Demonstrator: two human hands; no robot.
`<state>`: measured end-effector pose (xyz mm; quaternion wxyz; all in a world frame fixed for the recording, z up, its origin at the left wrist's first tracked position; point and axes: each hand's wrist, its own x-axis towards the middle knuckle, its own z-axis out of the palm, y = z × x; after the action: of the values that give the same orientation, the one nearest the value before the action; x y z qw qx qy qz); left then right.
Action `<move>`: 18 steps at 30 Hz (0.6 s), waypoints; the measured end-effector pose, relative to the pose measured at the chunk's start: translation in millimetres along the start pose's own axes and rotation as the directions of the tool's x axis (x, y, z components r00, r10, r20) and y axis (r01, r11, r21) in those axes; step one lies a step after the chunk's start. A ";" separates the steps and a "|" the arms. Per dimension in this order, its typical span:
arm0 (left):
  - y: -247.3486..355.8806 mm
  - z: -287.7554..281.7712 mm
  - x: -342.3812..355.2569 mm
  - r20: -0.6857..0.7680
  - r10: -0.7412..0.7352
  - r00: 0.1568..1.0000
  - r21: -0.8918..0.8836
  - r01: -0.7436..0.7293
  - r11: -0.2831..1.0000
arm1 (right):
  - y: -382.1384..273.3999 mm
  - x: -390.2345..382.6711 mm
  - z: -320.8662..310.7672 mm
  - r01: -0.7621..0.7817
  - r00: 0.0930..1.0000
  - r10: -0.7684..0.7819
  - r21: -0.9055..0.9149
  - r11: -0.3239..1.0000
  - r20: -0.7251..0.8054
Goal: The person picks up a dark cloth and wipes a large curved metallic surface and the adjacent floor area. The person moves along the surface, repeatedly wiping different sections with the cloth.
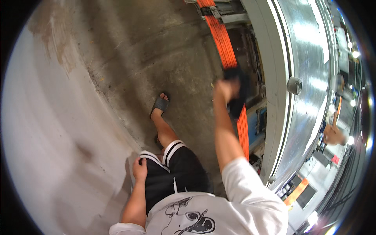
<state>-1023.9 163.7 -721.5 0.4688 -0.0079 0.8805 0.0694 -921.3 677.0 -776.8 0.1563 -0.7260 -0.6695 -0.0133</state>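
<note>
My right hand (227, 90) reaches forward along the table's side and is blurred by motion. Its fingers close on a soft-looking black bundle (236, 107), perhaps cloth, which lies against a long orange ridged band (224, 43). The band runs beneath the bundle and shows again on the near side of it. Beside my black shorts (178, 172), my left hand (140, 169) hangs low with its fingers curled. A small dark spot shows at its fingertips, too small to name.
A long table with a shiny metal top (309, 78) stretches along my right, with a grey knob-like fitting (294, 85) on its edge. A pale wall (58, 137) curves along my left. Concrete floor (156, 51) lies between them. Another person (333, 135) is beyond the table.
</note>
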 end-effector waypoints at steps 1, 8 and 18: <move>-11.0 -15.8 22.5 -0.063 0.112 0.992 -0.118 -0.119 0.986 | -91.3 19.3 -21.1 0.116 0.955 -0.179 0.260 0.959 0.235; 85.8 -104.8 68.7 -0.096 0.131 0.987 -0.230 -0.150 0.961 | -243.0 19.3 -71.4 0.514 0.592 -0.806 0.771 0.377 0.000; 137.1 -117.8 106.4 0.243 0.081 0.967 0.372 -0.170 0.912 | 306.4 -77.7 -247.4 -0.033 0.543 0.711 -0.834 0.550 0.447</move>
<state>-1191.4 289.7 -728.8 0.5508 0.1502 0.8174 -0.0767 -583.1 524.4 -623.4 -0.4498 -0.7938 -0.4057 0.0534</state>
